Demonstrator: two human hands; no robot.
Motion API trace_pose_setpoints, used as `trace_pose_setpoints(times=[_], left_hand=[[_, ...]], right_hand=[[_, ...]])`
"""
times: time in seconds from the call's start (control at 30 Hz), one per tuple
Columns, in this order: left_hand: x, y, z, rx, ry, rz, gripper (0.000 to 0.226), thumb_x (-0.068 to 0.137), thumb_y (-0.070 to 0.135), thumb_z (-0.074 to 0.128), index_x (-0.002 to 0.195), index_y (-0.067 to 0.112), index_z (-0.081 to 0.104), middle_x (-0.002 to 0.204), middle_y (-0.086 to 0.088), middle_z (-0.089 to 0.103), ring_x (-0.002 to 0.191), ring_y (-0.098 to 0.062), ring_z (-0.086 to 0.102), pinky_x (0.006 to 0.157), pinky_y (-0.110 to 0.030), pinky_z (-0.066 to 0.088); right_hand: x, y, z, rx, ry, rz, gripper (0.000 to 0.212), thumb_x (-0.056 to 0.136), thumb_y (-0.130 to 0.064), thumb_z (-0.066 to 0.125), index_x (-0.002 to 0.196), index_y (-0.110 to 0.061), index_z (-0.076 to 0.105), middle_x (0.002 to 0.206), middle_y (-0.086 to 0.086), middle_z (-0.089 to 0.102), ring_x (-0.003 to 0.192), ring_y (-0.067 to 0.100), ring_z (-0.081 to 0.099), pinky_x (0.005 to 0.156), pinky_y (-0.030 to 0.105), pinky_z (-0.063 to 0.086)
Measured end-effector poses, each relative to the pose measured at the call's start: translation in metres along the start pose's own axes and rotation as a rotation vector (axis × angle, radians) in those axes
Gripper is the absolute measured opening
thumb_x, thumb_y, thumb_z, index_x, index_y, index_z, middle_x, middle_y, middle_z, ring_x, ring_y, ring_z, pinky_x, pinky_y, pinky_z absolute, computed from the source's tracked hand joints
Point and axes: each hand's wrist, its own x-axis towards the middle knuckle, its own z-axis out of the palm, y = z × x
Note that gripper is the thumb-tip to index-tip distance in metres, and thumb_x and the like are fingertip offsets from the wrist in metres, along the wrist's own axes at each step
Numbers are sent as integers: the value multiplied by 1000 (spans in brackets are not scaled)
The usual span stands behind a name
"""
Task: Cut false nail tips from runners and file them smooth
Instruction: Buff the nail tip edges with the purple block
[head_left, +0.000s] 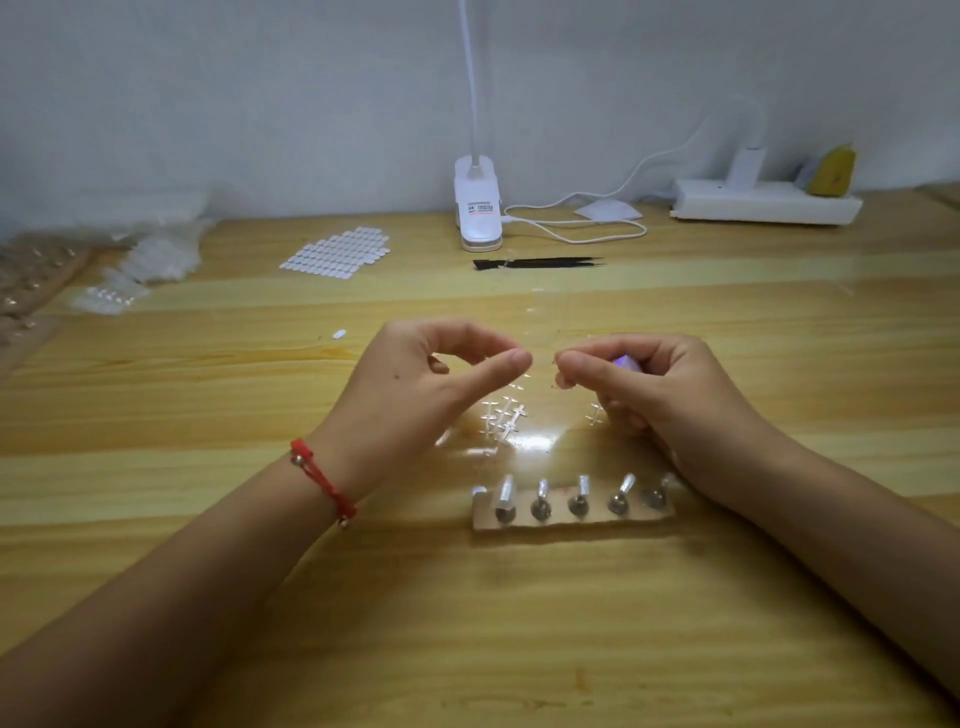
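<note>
My left hand (431, 384) hovers over the table with thumb and forefinger pinched together on what looks like a thin clear runner (522, 375), which is hard to make out. My right hand (654, 400) faces it a finger's width away, its fingers curled round a small purple-white tool (626, 364). A small clear nail tip (563, 382) shows at its thumb tip. Cut cross-shaped runner scraps (501, 415) lie on the table below both hands. A cardboard strip (571, 522) in front carries several upright stands with clear nail tips.
At the back stand a white clip lamp (477, 205) with its cable, black tweezers (540, 263), a sheet of white oval stickers (337, 252) and a white power strip (763, 202). Bags of clear tips (145, 254) pile up at the far left. The table (208, 364) is light wood.
</note>
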Motion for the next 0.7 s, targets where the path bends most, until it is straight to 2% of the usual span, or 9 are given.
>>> trace_pose_setpoints(times=[0.07, 0.17, 0.3, 0.37, 0.5, 0.63, 0.7], left_hand=[[1, 0, 1, -103, -30, -51, 20, 69, 39, 73, 82, 23, 75, 79, 10, 74, 70, 0, 66, 66, -11, 49], [2, -2, 2, -170, -67, -97, 26, 66, 41, 72, 83, 20, 76, 83, 5, 75, 82, -6, 70, 73, -20, 52], [0, -7, 4, -247, -137, -126, 18, 74, 36, 69, 76, 20, 75, 75, 10, 73, 68, 5, 61, 65, -6, 45], [-1, -8, 6, -279, -162, -146, 16, 76, 34, 68, 77, 20, 75, 72, 12, 71, 63, 5, 56, 62, -7, 43], [-2, -8, 9, -311, -176, -140, 17, 78, 34, 67, 79, 19, 74, 74, 12, 70, 63, 3, 53, 60, -7, 41], [-2, -8, 10, -326, -185, -136, 16, 76, 34, 66, 80, 19, 73, 68, 13, 68, 62, 0, 54, 59, -10, 44], [-2, -7, 11, -346, -215, -132, 15, 77, 31, 66, 81, 18, 72, 64, 12, 66, 60, -2, 55, 57, -13, 45]], right_hand=[[0, 0, 0, 1, 18, -1, 29, 63, -43, 80, 80, -19, 79, 72, 0, 70, 47, 7, 33, 43, 12, 31], [-1, 0, 0, 6, 33, -7, 30, 61, -43, 80, 80, -20, 79, 74, 2, 70, 48, 8, 31, 42, 13, 30], [0, 0, 1, 3, -16, -14, 28, 62, -41, 77, 81, -21, 80, 74, 3, 70, 46, 6, 32, 42, 11, 30], [0, 0, -1, -1, -45, 0, 27, 63, -41, 77, 80, -20, 79, 68, 4, 63, 46, 6, 30, 42, 12, 29], [0, -2, -4, -16, -117, 17, 16, 71, -37, 77, 75, -22, 78, 53, -14, 55, 44, 4, 29, 42, 11, 27], [0, -5, -3, -20, -153, 34, 15, 72, -37, 71, 73, -23, 77, 55, -13, 58, 43, 2, 30, 41, 11, 26], [0, -6, -4, -34, -186, 52, 17, 72, -38, 70, 71, -22, 76, 51, -13, 52, 43, 2, 29, 41, 13, 23]])
